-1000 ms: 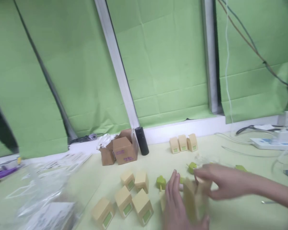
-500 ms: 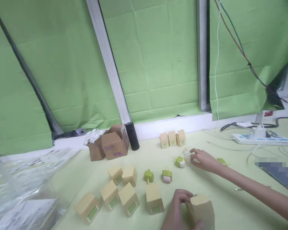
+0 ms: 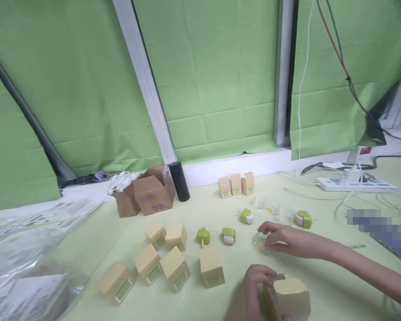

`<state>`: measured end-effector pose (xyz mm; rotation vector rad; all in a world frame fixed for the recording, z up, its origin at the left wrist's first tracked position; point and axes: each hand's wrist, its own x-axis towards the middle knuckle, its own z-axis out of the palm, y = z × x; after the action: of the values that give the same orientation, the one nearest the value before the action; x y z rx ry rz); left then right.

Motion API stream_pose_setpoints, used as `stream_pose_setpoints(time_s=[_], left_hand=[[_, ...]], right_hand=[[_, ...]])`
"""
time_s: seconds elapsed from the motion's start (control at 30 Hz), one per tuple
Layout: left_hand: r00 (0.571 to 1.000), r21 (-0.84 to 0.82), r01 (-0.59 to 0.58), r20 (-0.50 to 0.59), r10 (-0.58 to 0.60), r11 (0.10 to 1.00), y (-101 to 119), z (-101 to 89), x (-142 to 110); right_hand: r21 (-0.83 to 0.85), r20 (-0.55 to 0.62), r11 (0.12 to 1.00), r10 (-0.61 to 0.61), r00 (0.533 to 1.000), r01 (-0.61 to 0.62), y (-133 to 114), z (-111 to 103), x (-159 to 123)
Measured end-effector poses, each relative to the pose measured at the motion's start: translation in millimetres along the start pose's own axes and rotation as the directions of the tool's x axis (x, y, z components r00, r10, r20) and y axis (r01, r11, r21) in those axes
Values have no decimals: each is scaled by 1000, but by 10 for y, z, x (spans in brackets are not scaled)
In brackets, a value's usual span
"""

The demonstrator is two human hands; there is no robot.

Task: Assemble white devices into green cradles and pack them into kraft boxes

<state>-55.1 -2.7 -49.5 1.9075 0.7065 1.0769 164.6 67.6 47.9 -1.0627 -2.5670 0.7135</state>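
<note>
At the bottom edge my left hand (image 3: pixel 254 292) is closed around a small tan carton (image 3: pixel 289 298) with its top flap open. Farther out on the table my right hand (image 3: pixel 287 240) curls over a small clear plastic piece (image 3: pixel 261 240) that it presses against the pale green table (image 3: pixel 321 285). Several little green-and-white gadgets lie nearby: one (image 3: pixel 229 235) left of my right hand, one (image 3: pixel 246 216) beyond it, one (image 3: pixel 303 218) to the right, and an all-green one (image 3: pixel 203 236). A closed tan carton (image 3: pixel 211 266) stands just left of my left hand.
Several closed tan cartons (image 3: pixel 160 261) cluster at the left front; three more (image 3: pixel 236 184) line up at the back. An open brown box (image 3: pixel 150 196) and a black cylinder (image 3: pixel 179 181) stand by the wall. Clear bags (image 3: pixel 30 276) lie far left, a power strip (image 3: pixel 350 184) with cables right.
My right hand has drawn back toward me, from near the far gadgets to the clear piece. My left hand keeps its hold on the carton. The view has shifted slightly.
</note>
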Motion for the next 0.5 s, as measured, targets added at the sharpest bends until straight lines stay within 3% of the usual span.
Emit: stream_pose_setpoints(time_s=[0.13, 0.23, 0.4, 0.5], left_hand=[[993, 38, 102, -67, -99, 994, 115, 62, -20], [989, 12, 110, -99, -108, 994, 86, 88, -10], [992, -34, 126, 14, -126, 991, -31, 23, 51], [989, -31, 150, 27, -149, 988, 81, -3, 54]], right_hand=[[36, -34, 999, 31, 999, -29, 2, 36, 80], [72, -20, 997, -20, 1000, 21, 1, 114, 140], [79, 55, 990, -121, 991, 116, -12, 58, 182], [-32, 13, 997, -75, 997, 75, -16, -85, 273]])
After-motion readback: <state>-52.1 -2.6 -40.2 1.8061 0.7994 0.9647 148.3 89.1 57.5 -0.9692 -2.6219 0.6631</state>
